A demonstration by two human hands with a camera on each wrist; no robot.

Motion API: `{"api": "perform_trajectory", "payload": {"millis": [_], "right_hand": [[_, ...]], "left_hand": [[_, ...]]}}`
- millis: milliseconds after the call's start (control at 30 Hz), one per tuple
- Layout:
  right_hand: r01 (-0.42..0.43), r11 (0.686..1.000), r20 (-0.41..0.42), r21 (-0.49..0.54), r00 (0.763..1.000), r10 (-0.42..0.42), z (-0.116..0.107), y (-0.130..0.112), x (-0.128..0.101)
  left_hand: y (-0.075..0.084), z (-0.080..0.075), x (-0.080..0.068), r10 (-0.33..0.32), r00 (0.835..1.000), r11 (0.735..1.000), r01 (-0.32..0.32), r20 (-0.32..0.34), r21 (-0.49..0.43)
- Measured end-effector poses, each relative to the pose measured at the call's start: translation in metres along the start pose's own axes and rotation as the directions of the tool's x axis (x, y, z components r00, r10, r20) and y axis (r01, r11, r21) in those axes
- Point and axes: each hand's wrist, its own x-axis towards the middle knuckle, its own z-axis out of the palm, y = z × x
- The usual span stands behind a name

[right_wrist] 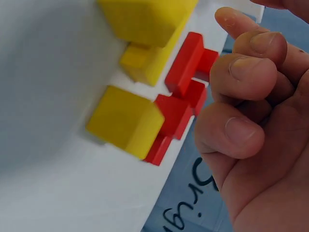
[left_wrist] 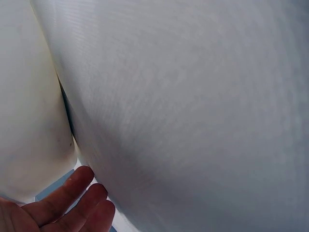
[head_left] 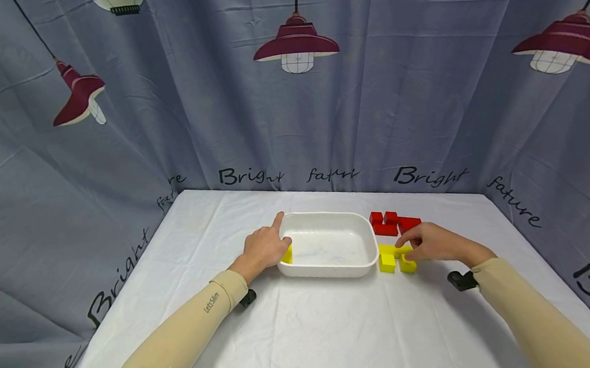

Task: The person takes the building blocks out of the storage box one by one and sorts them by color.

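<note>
A white rectangular tray [head_left: 328,272] lies on the table. My left hand [head_left: 264,246] holds its left wall, thumb over the inner side and index finger along the rim. In the left wrist view, three loosely bent fingers [left_wrist: 65,198] lie beside the tray's wall [left_wrist: 34,106]; the thumb is hidden there. A yellow block [head_left: 287,256] sits inside the tray just below the thumb. My right hand [head_left: 435,241] hovers over several yellow blocks [head_left: 387,263] at the tray's right side. Its fingers [right_wrist: 244,77] hang loosely curled, with nothing in them.
Red blocks [head_left: 386,230] of several shapes stand behind the yellow ones, right of the tray. White cloth [head_left: 338,331] covers the table. A grey printed curtain [head_left: 311,125] hangs along the back and sides.
</note>
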Motion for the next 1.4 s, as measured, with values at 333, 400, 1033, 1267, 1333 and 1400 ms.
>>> {"api": "perform_trajectory", "payload": {"millis": [333,400,1033,1267,1333,1400], "right_hand": [[0.072,0.997,0.003,0.007,0.997,-0.072,-0.007,-0.020,0.011],[0.081,0.997,0.017,0.008,0.997,-0.082,-0.008,-0.026,0.014],[0.202,0.979,0.084,0.023,0.975,-0.204,-0.016,-0.062,0.035],[0.216,0.976,0.113,0.032,0.969,-0.219,-0.017,-0.076,0.045],[0.217,0.976,0.121,0.023,0.968,-0.218,-0.018,-0.081,0.048],[0.219,0.976,0.127,0.016,0.967,-0.219,-0.018,-0.084,0.051]], "left_hand": [[0.000,-0.002,0.000,0.001,1.000,1.000,-0.001,0.001,0.000],[0.000,-0.002,0.000,0.000,1.000,1.000,0.000,0.002,0.000],[-0.001,-0.002,0.001,0.003,1.000,1.000,-0.003,0.010,0.006],[-0.001,-0.002,0.000,0.000,1.000,1.000,0.000,0.008,0.002],[0.000,-0.003,0.000,-0.004,1.000,1.000,0.004,0.013,-0.003],[0.000,-0.003,-0.001,-0.007,1.000,1.000,0.007,0.014,-0.008]]}}
